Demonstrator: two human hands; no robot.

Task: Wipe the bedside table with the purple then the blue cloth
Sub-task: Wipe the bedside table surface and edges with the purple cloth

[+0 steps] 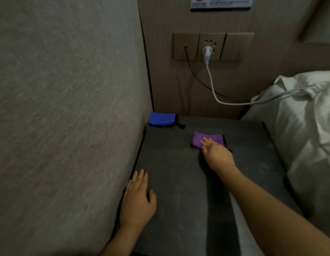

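While left hand (137,199) lies flat at table edge, right hand (217,154) (fingers straight) touches purple cloth (206,139).

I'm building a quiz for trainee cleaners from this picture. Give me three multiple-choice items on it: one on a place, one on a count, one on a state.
1. Where does the blue cloth lie?
A. far left corner of the table
B. on the bed
C. under the left hand

2. How many cloths are on the table?
A. one
B. two
C. three

3. How is the right hand?
A. clenched in a fist
B. fingers out on the purple cloth
C. gripping the cable

Answers:
1 A, the blue cloth sits at the table's far left corner by the wall.
2 B, only blue and the purple cloth.
3 B, the right hand lies on purple with fingers straight; the left hand lies flat on the table.
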